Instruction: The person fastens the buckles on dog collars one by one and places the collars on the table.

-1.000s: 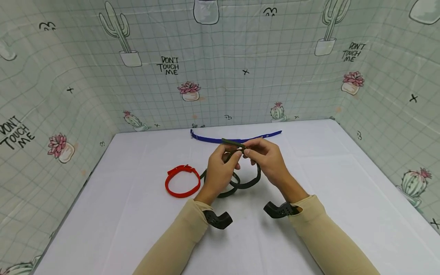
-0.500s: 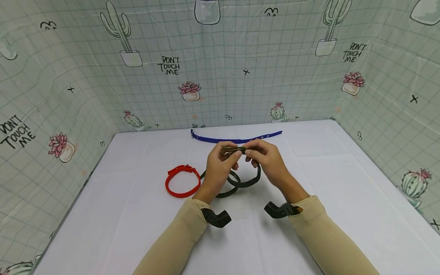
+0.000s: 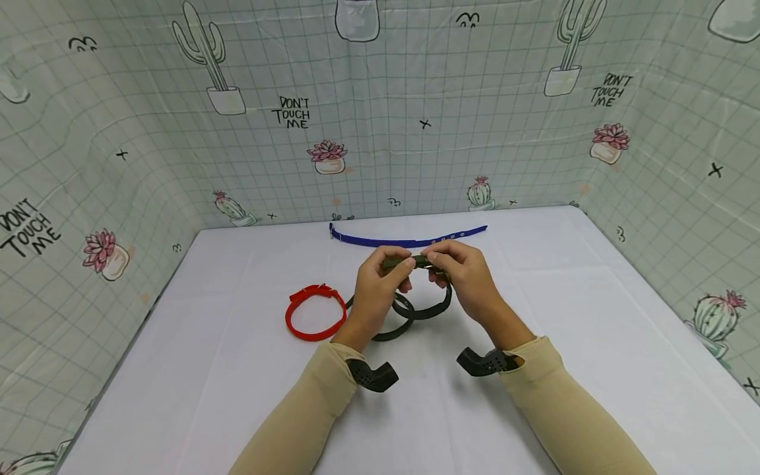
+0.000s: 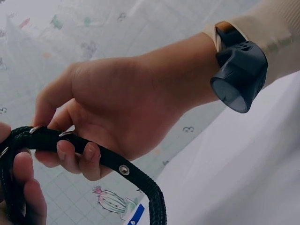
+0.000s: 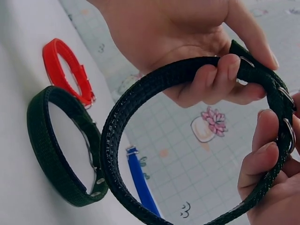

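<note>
Both hands hold a dark woven collar as a closed loop a little above the white table. My left hand pinches the top of the loop from the left, thumb over fingers. From the right, my right hand pinches the same stretch, where metal eyelets show. In the right wrist view the loop hangs between the left hand and the right fingers. The left wrist view shows the right hand curled round the strap.
A second dark collar lies on the table below the hands, partly behind the held loop. A red collar lies to its left. A blue strap lies flat near the back wall. Patterned cloth walls enclose the table on three sides.
The strap end that stuck out above the fingers now lies lower between both hands. The hands have closed in on it slightly; the collars on the table have not moved.
</note>
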`<state>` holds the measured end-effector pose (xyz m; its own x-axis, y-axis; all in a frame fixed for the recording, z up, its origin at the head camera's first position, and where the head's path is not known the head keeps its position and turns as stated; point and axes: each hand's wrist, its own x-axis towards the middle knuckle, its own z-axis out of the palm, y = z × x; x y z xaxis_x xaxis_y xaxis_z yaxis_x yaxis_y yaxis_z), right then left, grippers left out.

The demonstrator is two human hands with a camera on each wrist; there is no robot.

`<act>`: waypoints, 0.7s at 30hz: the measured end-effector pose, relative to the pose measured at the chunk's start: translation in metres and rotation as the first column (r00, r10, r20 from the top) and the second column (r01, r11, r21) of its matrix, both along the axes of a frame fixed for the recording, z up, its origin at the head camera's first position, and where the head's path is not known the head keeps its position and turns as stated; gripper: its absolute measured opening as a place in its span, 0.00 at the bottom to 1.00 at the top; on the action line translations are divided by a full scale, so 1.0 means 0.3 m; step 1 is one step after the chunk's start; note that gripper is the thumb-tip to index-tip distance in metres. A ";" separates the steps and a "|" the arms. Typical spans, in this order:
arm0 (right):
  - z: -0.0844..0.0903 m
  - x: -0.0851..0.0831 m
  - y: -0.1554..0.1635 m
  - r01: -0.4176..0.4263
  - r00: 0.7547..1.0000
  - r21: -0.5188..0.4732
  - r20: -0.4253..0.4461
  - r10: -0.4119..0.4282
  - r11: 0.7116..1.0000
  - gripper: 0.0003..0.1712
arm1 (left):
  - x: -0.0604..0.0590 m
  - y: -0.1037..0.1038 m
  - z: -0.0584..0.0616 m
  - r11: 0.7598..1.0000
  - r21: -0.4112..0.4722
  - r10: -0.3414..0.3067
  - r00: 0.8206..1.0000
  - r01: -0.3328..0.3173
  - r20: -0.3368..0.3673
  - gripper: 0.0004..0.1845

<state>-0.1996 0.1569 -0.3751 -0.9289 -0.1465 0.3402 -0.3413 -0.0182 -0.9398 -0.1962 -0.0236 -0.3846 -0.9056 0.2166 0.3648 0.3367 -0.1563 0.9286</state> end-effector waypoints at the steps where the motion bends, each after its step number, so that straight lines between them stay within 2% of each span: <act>1: 0.000 0.000 0.000 0.004 1.000 -0.013 0.005 -0.003 1.000 0.11 | -0.001 -0.001 0.002 1.000 -0.003 -0.009 1.000 0.009 0.006 0.15; 5: 0.007 0.002 0.001 0.029 0.999 -0.081 0.029 -0.027 0.996 0.10 | -0.011 -0.010 0.004 0.998 -0.041 -0.053 0.998 0.054 0.036 0.20; 9: 0.007 0.000 0.004 0.037 0.999 -0.112 0.028 -0.034 0.993 0.11 | -0.020 -0.016 0.003 0.993 -0.105 -0.047 0.998 0.052 0.046 0.17; 15: -0.002 -0.009 0.014 0.042 0.993 0.033 -0.112 -0.038 0.999 0.14 | -0.017 -0.017 0.010 0.992 -0.123 0.009 1.000 -0.005 0.029 0.15; 21: 0.005 -0.004 0.017 0.077 0.972 0.162 -0.233 -0.038 0.984 0.16 | -0.011 -0.021 0.010 0.991 -0.135 0.019 1.000 -0.017 0.016 0.16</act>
